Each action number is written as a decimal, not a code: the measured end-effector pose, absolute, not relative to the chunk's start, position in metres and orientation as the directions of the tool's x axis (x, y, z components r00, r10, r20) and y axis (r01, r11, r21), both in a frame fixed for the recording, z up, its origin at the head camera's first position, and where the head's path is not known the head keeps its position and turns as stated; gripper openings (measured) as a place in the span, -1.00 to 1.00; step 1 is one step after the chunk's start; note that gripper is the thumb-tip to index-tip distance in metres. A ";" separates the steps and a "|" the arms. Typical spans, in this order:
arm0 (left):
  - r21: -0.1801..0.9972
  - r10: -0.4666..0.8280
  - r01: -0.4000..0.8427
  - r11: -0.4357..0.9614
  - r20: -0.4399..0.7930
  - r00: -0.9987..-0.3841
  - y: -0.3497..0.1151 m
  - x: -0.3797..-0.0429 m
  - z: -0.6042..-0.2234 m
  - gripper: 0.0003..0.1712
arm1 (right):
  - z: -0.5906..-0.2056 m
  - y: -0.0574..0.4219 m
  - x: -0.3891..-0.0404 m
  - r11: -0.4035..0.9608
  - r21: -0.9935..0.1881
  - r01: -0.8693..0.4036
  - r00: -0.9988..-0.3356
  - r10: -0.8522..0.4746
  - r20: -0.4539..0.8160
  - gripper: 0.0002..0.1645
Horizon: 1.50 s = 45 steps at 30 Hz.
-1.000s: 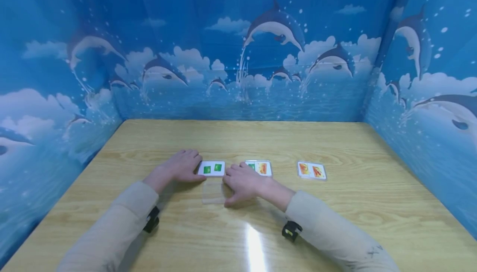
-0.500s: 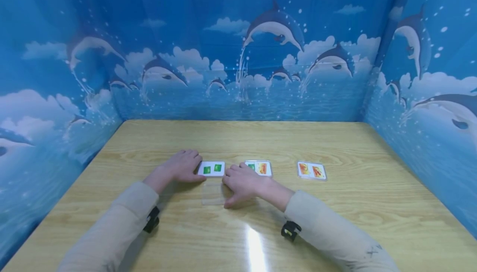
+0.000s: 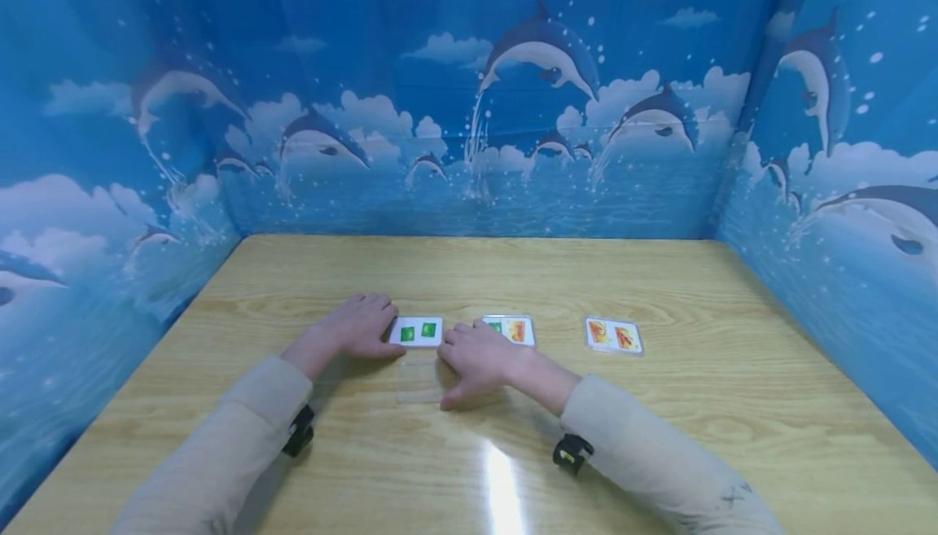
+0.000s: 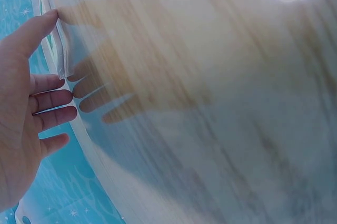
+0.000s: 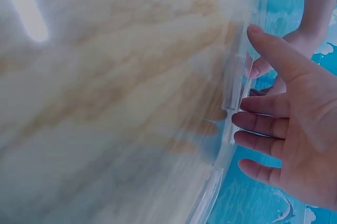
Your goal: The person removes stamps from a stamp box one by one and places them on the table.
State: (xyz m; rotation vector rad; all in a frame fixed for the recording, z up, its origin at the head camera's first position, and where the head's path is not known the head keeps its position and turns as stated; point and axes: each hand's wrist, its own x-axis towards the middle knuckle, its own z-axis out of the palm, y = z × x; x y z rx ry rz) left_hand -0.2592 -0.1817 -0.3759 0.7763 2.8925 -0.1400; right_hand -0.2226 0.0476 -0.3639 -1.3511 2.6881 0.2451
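I see the green-pictured card (image 3: pixel 416 332) hemmed in: the left hand (image 3: pixel 355 327) blocks its left end, the right hand (image 3: pixel 479 360) crowds its right end, and a flat clear case (image 3: pixel 419 380) lies just on the near side. The far side gives a way in, over the broad tabletop (image 3: pixel 469 274) before the dolphin backdrop (image 3: pixel 469 193). Between the middle card (image 3: pixel 519 333), partly covered by the right hand, and the right-hand card (image 3: pixel 613 335), a hand could pass.

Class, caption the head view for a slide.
Left hand at a green-pictured card, right hand at a clear rectangular piece.
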 end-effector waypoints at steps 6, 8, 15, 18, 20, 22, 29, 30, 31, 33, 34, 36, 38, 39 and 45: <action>-0.053 0.487 0.500 0.864 -0.160 -0.858 -0.182 -0.259 -0.376 -0.21 | -0.359 0.049 -0.225 0.590 0.063 -0.805 -0.592 -0.791 -0.153 -0.05; -0.055 0.495 0.508 0.859 -0.157 -0.854 -0.182 -0.259 -0.375 -0.21 | -0.357 0.050 -0.226 0.586 0.071 -0.807 -0.590 -0.796 -0.138 -0.07; -0.055 0.509 0.521 0.852 -0.151 -0.847 -0.180 -0.256 -0.372 -0.22 | -0.348 0.052 -0.230 0.589 0.093 -0.803 -0.595 -0.799 -0.088 -0.14; -0.049 0.509 0.521 0.852 -0.154 -0.847 -0.181 -0.256 -0.372 -0.22 | -0.344 0.054 -0.233 0.599 0.060 -0.799 -0.602 -0.795 -0.078 -0.15; -0.042 0.508 0.519 0.854 -0.154 -0.848 -0.181 -0.256 -0.372 -0.22 | -0.342 0.055 -0.235 0.603 0.035 -0.797 -0.604 -0.794 -0.073 -0.16; -0.038 0.507 0.518 0.855 -0.154 -0.848 -0.182 -0.256 -0.372 -0.23 | -0.341 0.056 -0.236 0.606 0.018 -0.795 -0.605 -0.793 -0.071 -0.18; -0.047 0.497 0.510 0.859 -0.164 -0.852 -0.183 -0.257 -0.373 -0.18 | -0.340 0.057 -0.245 0.624 -0.028 -0.781 -0.622 -0.781 -0.051 -0.22; -0.049 0.495 0.509 0.860 -0.165 -0.853 -0.183 -0.257 -0.373 -0.18 | -0.340 0.057 -0.246 0.628 -0.035 -0.777 -0.627 -0.778 -0.045 -0.22; -0.050 0.494 0.507 0.860 -0.165 -0.854 -0.183 -0.257 -0.373 -0.17 | -0.340 0.057 -0.248 0.632 -0.038 -0.774 -0.630 -0.775 -0.040 -0.23; -0.052 0.492 0.506 0.861 -0.165 -0.855 -0.183 -0.257 -0.373 -0.16 | -0.341 0.057 -0.250 0.641 -0.043 -0.766 -0.640 -0.767 -0.033 -0.25; -0.052 0.494 0.508 0.860 -0.163 -0.854 -0.183 -0.257 -0.373 -0.16 | -0.341 0.057 -0.252 0.646 -0.044 -0.762 -0.645 -0.763 -0.030 -0.25; -0.053 0.501 0.514 0.856 -0.159 -0.851 -0.183 -0.257 -0.372 -0.16 | -0.341 0.057 -0.254 0.654 -0.047 -0.755 -0.654 -0.756 -0.022 -0.26; -0.054 0.507 0.520 0.852 -0.156 -0.847 -0.183 -0.256 -0.372 -0.17 | -0.342 0.058 -0.257 0.661 -0.054 -0.749 -0.661 -0.750 -0.011 -0.28; -0.053 0.515 0.527 0.848 -0.152 -0.844 -0.184 -0.256 -0.371 -0.17 | -0.343 0.058 -0.258 0.664 -0.058 -0.745 -0.665 -0.747 -0.005 -0.28; -0.052 0.531 0.543 0.838 -0.148 -0.834 -0.184 -0.255 -0.370 -0.20 | -0.345 0.056 -0.265 0.676 -0.109 -0.729 -0.682 -0.731 0.024 -0.30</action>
